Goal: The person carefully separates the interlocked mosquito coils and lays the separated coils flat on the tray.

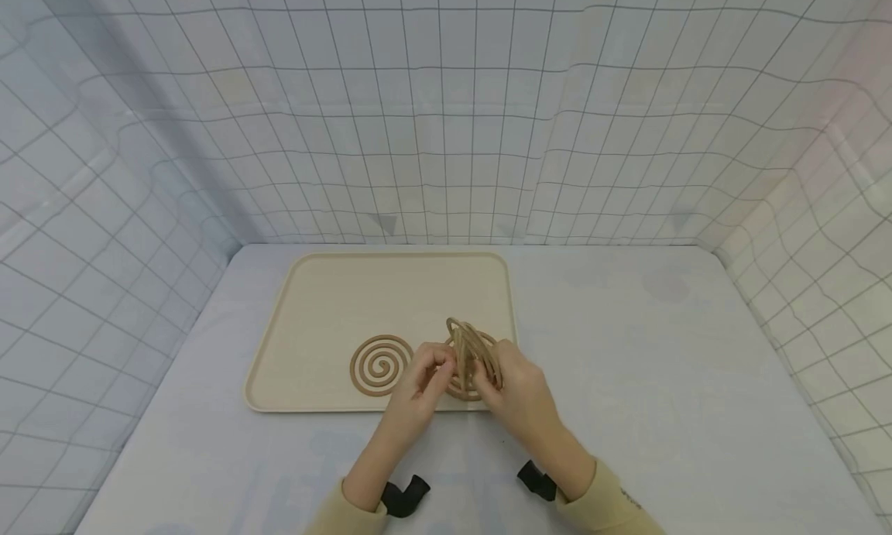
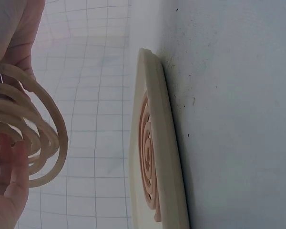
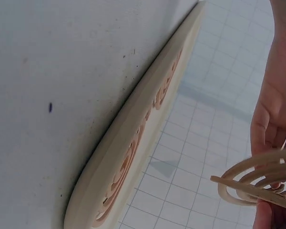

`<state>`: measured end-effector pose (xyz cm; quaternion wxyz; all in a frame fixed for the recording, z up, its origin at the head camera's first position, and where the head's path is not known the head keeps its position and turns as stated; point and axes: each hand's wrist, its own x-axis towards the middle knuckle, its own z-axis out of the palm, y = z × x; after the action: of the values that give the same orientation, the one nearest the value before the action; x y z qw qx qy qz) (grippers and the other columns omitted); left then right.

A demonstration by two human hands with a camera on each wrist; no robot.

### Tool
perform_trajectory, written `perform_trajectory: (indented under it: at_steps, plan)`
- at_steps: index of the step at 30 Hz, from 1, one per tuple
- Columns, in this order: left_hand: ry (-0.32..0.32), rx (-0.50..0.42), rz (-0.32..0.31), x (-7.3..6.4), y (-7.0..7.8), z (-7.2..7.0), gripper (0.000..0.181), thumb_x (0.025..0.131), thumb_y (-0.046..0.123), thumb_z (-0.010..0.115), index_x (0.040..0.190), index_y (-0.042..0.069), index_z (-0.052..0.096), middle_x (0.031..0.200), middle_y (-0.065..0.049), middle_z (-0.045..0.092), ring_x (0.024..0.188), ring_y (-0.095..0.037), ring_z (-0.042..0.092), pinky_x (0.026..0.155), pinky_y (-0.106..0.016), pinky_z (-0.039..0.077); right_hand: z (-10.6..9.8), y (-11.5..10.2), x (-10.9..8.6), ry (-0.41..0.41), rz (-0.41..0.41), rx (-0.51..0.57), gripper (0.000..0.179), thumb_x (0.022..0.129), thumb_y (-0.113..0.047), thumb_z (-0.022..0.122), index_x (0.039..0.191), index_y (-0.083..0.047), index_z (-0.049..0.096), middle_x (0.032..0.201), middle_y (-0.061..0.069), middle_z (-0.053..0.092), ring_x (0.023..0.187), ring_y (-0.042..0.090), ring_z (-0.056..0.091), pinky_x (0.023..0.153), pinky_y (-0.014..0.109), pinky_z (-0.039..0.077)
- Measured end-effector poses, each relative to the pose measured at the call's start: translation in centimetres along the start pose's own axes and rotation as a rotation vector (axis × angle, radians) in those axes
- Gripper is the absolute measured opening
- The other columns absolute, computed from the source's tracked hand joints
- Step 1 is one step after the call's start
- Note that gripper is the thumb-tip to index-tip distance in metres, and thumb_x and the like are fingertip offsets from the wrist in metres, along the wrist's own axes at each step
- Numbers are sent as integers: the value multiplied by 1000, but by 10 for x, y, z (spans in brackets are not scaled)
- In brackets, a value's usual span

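Above the right part of the beige tray (image 1: 390, 268), both hands hold a brown mosquito coil (image 1: 477, 345), its rings fanned out of plane and tilted. My left hand (image 1: 421, 380) pinches it near the middle from the left. On the other side, my right hand (image 1: 519, 388) grips the rings, thumb in front. In the left wrist view the raised coil (image 2: 59, 133) spans the gap between the hands; in the right wrist view a loose end of the coil (image 3: 217, 179) sticks out. A flat coil (image 1: 460, 396) lies on the tray beneath, partly hidden by the hands.
Another flat spiral coil (image 1: 382, 365) lies on the tray, left of the hands. The tray rests on a white tabletop (image 1: 627, 349) with gridded white sheeting (image 1: 474, 132) behind and at both sides. Black straps (image 1: 407, 496) show by the wrists.
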<state>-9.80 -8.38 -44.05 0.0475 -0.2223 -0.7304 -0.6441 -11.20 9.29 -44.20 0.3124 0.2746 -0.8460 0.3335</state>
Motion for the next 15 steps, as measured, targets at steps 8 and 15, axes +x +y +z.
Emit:
perform_trajectory:
  at_steps: [8,15]
  plan:
    - [155,178,-185,-1,14,13,23,90,14,72,107,7,58,113,-7,53,100,-15,58,85,-26,56,3,-1,-3,22,-70,-70,17,83,-3,67,82,-2,50,67,0,44,55,1,33,44,9,30]
    - [371,599,44,-2,14,20,18,87,5,74,98,2,60,81,-6,66,71,-12,66,60,-17,54,6,-8,-1,28,-95,-74,19,80,-7,73,89,0,58,77,5,57,56,5,46,48,10,41]
